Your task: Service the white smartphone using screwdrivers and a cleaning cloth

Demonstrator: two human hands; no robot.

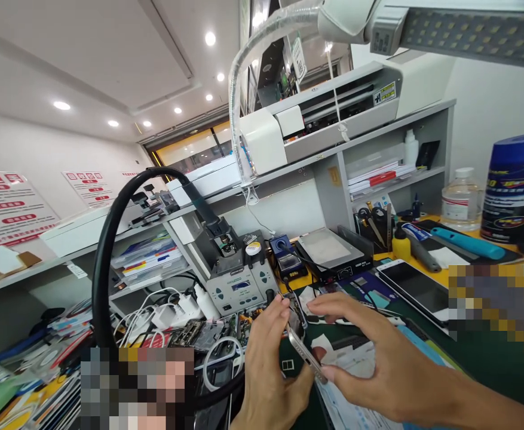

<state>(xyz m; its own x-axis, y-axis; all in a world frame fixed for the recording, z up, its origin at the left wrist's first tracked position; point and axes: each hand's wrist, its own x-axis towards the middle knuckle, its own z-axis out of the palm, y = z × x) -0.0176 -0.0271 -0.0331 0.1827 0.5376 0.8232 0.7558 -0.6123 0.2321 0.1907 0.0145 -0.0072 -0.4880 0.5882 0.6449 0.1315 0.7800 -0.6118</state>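
A phone is held on edge at the lower middle, its metal side with the port and speaker holes facing up. My left hand wraps round it from the left, fingers at its upper end and thumb low down. My right hand touches the phone's near lower corner with the thumb; its other fingers are spread above and apart from the phone. A small metal SIM tray lies on the green mat just beyond my left hand. Papers lie beneath my right hand.
A grey soldering station stands behind the hands, a black hose arching left. Farther right are a white phone, yellow bottle, clear bottle and blue canister. Circuit boards and white cables crowd the left.
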